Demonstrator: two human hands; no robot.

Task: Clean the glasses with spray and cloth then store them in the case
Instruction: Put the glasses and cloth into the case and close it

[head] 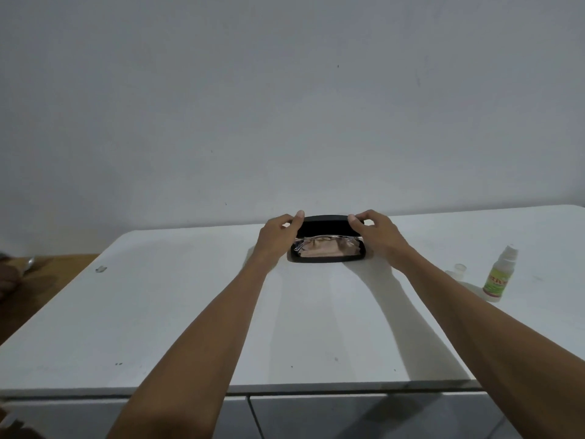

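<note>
Glasses [327, 248] lie in open case [326, 259] w/ cloth; left hand [278, 231] & right hand [376, 229] each pinch lid [324, 224], far tabletop [190, 312].

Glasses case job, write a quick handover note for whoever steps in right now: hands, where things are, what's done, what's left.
Left hand and right hand each pinch an end of the case lid, which is half open.
The glasses lie inside the case with the cloth, mid-table.
The spray bottle stands at the right, its clear cap off beside it.
Done: glasses stored.
Left: close the lid; maybe recap the spray.
</note>
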